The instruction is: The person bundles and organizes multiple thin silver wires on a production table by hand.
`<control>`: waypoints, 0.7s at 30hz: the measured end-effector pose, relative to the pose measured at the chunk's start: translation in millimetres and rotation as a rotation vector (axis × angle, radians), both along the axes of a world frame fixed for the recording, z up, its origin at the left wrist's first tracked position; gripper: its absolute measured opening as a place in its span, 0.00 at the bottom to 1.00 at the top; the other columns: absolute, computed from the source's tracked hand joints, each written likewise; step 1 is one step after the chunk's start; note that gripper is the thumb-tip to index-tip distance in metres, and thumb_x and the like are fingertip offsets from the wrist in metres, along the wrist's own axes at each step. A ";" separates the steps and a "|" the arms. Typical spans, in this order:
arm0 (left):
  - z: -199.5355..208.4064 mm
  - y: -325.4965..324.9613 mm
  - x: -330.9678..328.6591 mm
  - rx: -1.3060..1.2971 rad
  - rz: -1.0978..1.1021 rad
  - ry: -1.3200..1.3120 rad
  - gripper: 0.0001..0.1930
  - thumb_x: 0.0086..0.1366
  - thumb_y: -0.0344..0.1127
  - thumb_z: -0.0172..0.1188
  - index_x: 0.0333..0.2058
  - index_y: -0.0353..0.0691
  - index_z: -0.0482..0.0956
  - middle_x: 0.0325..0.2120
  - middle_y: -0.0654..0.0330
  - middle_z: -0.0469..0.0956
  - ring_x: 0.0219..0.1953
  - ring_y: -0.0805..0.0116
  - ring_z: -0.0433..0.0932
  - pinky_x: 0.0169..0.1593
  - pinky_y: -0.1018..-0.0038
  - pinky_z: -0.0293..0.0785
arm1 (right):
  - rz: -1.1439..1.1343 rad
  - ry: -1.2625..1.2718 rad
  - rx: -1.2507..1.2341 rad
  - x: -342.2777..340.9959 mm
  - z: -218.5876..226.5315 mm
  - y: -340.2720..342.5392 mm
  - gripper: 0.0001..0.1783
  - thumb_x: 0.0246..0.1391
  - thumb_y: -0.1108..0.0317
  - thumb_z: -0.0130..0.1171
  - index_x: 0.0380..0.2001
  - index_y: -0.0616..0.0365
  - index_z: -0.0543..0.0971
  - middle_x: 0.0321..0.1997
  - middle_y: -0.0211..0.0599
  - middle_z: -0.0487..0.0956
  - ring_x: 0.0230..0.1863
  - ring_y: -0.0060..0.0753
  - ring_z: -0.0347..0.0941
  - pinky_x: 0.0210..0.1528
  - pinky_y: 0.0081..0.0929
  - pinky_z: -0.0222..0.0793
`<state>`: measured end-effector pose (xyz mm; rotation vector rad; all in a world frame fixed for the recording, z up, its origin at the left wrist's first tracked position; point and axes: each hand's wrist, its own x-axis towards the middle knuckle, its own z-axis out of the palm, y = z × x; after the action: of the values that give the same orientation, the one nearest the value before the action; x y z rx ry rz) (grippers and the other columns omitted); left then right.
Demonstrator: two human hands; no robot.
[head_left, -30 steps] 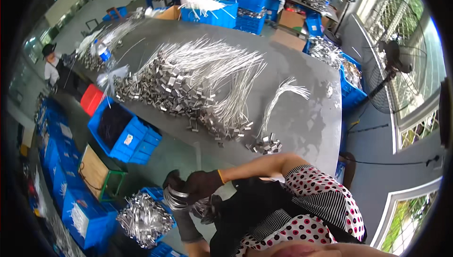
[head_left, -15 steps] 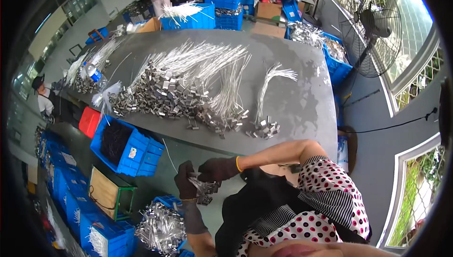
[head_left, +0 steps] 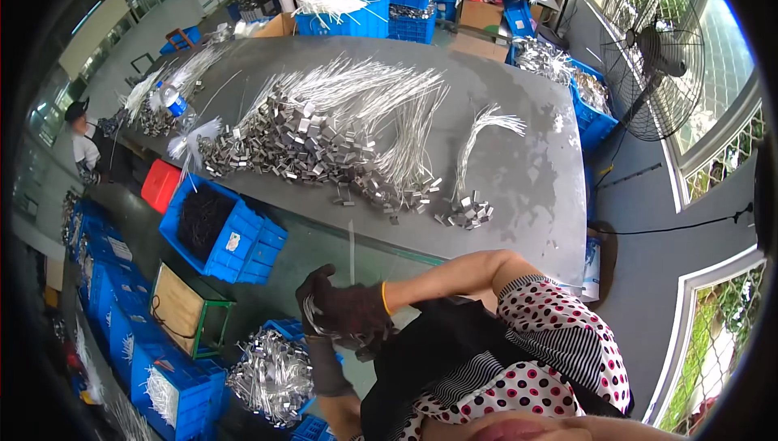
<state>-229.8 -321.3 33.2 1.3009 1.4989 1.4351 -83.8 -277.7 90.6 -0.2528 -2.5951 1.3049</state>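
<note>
Both my hands wear dark gloves and meet in front of my body, below the near edge of the grey table (head_left: pixel 535 161). My left hand (head_left: pixel 315 285) is closed around a bundle of thin white strands (head_left: pixel 311 308) with small metal pieces at their ends. Across it lies my right hand (head_left: pixel 356 311), closed over the same bundle and hiding most of it. A few metal ends show dimly below the gloves. On the table beyond, a large heap of metal-ended strands (head_left: pixel 308 137) spreads out, with a smaller bunch (head_left: pixel 468 210) to its right.
Left of my hands stands a blue crate (head_left: pixel 263 251) of dark pieces beside a red bin (head_left: pixel 161 185). A crate of metal-ended strands (head_left: pixel 271 380) is at lower left. A fan (head_left: pixel 655 48) stands right, near the windows. Two other people are farther off.
My right hand has slid left and down over my left hand, covering more of the bundle. The view has shifted slightly, and the table contents look the same.
</note>
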 end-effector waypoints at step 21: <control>-74.8 -29.6 -56.4 0.135 0.554 -1.052 0.17 0.69 0.41 0.43 0.44 0.34 0.74 0.35 0.54 0.75 0.41 0.63 0.74 0.48 0.63 0.72 | -0.255 0.062 -0.012 -31.9 -28.7 -17.9 0.25 0.56 0.51 0.55 0.46 0.63 0.74 0.41 0.52 0.78 0.42 0.52 0.76 0.44 0.39 0.71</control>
<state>-286.3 -350.9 -41.5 0.0284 1.0239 2.1045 -115.6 -295.6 61.9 -0.5183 -2.4087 1.2180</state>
